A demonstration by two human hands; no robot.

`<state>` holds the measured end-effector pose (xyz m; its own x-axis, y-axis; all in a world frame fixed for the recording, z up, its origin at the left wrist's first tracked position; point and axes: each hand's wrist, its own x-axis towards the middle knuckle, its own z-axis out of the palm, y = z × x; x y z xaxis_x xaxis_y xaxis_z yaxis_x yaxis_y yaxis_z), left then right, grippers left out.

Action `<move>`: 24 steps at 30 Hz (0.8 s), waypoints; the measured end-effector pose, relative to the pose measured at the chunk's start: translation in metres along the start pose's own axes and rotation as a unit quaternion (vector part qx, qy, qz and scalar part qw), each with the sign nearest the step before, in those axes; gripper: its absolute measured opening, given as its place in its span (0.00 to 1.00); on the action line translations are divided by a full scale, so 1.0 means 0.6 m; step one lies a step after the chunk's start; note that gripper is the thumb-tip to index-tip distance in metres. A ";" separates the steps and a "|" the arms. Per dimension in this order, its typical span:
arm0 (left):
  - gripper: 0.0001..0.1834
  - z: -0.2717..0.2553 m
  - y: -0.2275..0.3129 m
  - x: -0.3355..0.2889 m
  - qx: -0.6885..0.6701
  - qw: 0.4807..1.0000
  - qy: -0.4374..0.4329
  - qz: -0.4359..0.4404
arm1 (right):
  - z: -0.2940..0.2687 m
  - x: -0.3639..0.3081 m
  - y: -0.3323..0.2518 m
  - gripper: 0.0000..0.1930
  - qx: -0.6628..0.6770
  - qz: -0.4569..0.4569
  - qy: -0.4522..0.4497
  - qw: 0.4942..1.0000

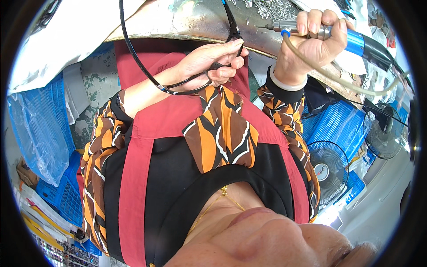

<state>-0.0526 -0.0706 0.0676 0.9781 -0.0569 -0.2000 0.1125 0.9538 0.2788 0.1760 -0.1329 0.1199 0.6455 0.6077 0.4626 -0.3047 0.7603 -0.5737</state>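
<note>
My left hand (207, 62) is closed around a black eyeglasses frame (141, 62), pinching it near one hinge. One temple arm curves up past the far edge of the view; the other (230, 20) rises beyond my fingertips. My right hand (316, 42) grips an electric screwdriver (355, 42) with a silver front and a blue and black body. Its thin bit (265, 27) points left toward the glasses, apart from them. A clear hose (311, 62) joins the tool at a blue fitting and loops below my right wrist.
Loose silver screws or pins (271, 9) lie heaped on the worn bench (187, 31) ahead. White sheeting (66, 40) covers the left. Blue crates (60, 191) stand at left, one with clear plastic; another crate (338, 120) and two fans (328, 171) stand at right.
</note>
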 end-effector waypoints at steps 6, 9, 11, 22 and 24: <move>0.16 0.000 0.001 0.006 0.003 1.000 0.009 0.002 | 0.004 0.020 0.030 0.06 -0.036 -0.028 0.025 0.999; 0.16 0.002 0.000 0.008 0.002 1.000 0.014 0.005 | -0.008 0.049 0.054 0.07 -0.013 -0.019 0.057 0.998; 0.15 0.003 0.001 0.009 0.010 1.000 0.027 0.003 | -0.018 0.058 0.064 0.02 -0.105 0.013 0.116 0.988; 0.19 0.018 0.003 0.015 0.043 0.996 0.083 -0.011 | -0.018 0.023 0.004 0.02 -0.006 0.036 0.018 0.999; 0.19 0.021 0.002 0.017 0.024 0.994 0.106 -0.017 | -0.011 0.010 -0.001 0.02 0.005 0.041 0.009 0.999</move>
<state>-0.0403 -0.0737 0.0778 0.9155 -0.0205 -0.4019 0.1583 0.9365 0.3128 0.1847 -0.1316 0.1184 0.6304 0.6641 0.4020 -0.3644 0.7104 -0.6022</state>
